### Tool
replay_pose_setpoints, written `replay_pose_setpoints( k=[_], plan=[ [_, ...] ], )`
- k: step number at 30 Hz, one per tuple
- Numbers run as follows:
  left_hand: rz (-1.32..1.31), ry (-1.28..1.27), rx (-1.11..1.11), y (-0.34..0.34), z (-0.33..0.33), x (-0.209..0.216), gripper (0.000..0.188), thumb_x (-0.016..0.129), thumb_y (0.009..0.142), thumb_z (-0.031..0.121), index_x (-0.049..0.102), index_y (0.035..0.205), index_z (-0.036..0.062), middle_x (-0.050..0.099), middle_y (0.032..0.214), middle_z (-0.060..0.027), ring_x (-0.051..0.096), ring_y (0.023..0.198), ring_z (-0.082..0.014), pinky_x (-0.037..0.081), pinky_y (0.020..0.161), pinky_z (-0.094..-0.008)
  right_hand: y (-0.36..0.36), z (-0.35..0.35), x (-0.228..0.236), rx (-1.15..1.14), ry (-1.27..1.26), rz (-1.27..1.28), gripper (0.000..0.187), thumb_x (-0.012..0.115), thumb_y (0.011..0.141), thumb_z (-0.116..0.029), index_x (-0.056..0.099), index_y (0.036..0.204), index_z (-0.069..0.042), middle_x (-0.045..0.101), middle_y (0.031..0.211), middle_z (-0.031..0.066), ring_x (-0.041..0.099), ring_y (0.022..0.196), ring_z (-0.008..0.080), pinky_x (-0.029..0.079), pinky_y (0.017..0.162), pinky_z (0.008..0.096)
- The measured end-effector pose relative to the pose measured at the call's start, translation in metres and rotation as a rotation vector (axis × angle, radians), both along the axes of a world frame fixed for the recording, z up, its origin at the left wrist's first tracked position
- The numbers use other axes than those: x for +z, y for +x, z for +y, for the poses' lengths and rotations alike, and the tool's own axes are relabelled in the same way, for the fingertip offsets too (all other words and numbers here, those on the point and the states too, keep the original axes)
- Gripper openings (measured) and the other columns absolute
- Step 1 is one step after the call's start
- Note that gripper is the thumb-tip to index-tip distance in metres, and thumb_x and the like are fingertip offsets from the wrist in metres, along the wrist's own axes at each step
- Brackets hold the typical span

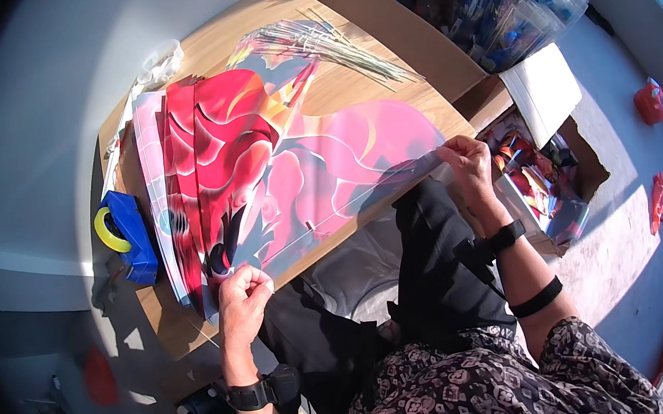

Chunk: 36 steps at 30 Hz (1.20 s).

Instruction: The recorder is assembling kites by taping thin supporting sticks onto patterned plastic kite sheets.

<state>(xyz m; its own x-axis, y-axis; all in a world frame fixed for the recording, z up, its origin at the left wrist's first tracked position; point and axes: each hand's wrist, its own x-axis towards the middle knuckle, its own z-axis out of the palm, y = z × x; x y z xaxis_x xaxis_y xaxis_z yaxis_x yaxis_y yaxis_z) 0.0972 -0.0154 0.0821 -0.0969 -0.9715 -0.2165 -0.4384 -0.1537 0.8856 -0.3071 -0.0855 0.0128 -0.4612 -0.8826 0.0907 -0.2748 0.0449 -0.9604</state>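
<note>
A thin, see-through printed sheet (318, 167) in pink, red and grey lies spread over the wooden table, its near edge along the table's front. My right hand (470, 168) pinches its right corner, just past the table edge. At the near left, my left hand (244, 302) is closed with thumb and fingers together at the sheet's other end. Beside it rests a small dark and red object (221, 259) whose kind I cannot make out. Several brighter red printed sheets (205, 140) lie stacked and overlapping on the left.
A blue tape dispenser (130, 233) with yellow tape stands at the table's left edge. Thin sticks (344, 50) lie in a bundle at the far side. On the right is an open carton (590, 164) of colourful pieces; bagged items (489, 2) fill a box behind.
</note>
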Motion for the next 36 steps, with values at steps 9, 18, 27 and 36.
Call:
replay_pose_setpoints(
  k=[9, 18, 27, 36],
  plan=[
    [-0.027, 0.044, 0.024, -0.003, -0.034, -0.001, 0.003, 0.063, 0.077, 0.0, 0.06, 0.077, -0.0015, 0.056, 0.066, 0.001, 0.051, 0.062, -0.0047, 0.041, 0.058, -0.0219, 0.003, -0.012, -0.003, -0.095, 0.131, 0.286, 0.016, 0.071, 0.072, -0.018, 0.068, 0.078, -0.003, 0.063, 0.07, 0.0111, 0.061, 0.066, 0.0219, 0.047, 0.063, 0.0334],
    [-0.047, 0.074, 0.025, 0.001, -0.043, -0.007, 0.003, 0.062, 0.077, 0.0, 0.06, 0.076, -0.0021, 0.057, 0.067, 0.0006, 0.051, 0.062, -0.0052, 0.041, 0.058, -0.0217, 0.016, -0.011, 0.007, -0.122, 0.203, 0.386, 0.018, 0.073, 0.072, -0.02, 0.067, 0.078, -0.004, 0.061, 0.079, 0.0124, 0.062, 0.074, 0.0272, 0.048, 0.068, 0.0371],
    [-0.324, -0.497, -0.15, 0.006, -0.051, -0.02, 0.008, 0.061, 0.078, 0.003, 0.055, 0.074, -0.0014, 0.054, 0.066, -0.0027, 0.049, 0.064, -0.0096, 0.042, 0.061, -0.0261, 0.022, -0.012, 0.009, -0.149, 0.209, 0.515, 0.02, 0.073, 0.074, -0.023, 0.063, 0.076, -0.005, 0.062, 0.08, 0.0091, 0.061, 0.076, 0.0262, 0.047, 0.067, 0.0375],
    [-0.108, 0.1, -0.005, 0.002, -0.047, -0.011, 0.011, 0.057, 0.077, 0.0, 0.064, 0.086, -0.0011, 0.061, 0.072, -0.0026, 0.052, 0.063, -0.0072, 0.041, 0.058, -0.0229, 0.021, -0.011, 0.011, -0.143, 0.202, 0.535, 0.02, 0.072, 0.075, -0.022, 0.064, 0.076, -0.004, 0.062, 0.081, 0.0104, 0.061, 0.076, 0.0262, 0.047, 0.067, 0.0365]
  ],
)
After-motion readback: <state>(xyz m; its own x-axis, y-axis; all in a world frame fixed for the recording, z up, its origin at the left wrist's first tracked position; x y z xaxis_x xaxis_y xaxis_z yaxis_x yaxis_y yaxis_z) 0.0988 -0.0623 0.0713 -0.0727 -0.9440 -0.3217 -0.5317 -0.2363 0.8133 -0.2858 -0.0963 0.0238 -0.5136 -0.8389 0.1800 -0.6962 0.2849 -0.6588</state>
